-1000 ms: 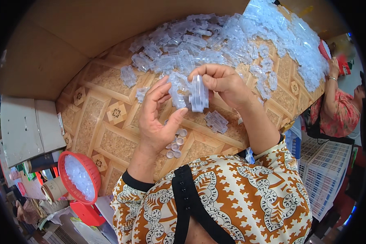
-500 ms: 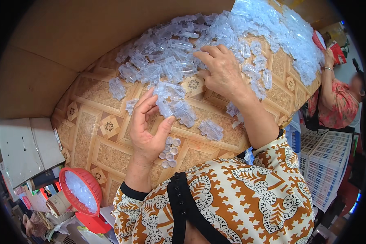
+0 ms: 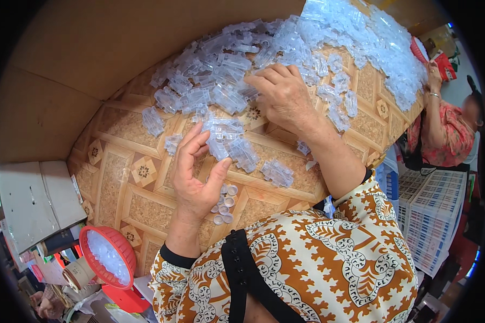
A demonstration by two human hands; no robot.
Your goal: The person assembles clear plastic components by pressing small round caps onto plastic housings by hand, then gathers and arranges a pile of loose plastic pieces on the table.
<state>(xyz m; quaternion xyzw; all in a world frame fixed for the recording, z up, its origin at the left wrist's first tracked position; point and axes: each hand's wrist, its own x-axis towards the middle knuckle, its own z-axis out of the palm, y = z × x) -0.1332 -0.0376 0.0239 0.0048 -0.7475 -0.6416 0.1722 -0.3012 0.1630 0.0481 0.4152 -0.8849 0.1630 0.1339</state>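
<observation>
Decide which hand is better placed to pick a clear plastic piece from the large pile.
Probably the right hand: its bent fingers are at the edge of the large pile. The left hand is farther away, beside a small cluster.

Pieces (image 3: 229, 98) lie behind the caps (image 3: 229, 202) (both on the table (image 3: 152, 207)), basket (image 3: 126, 247) left

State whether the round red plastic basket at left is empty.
Not empty: whitish translucent pieces show inside the basket; how deep, I cannot tell.
</observation>
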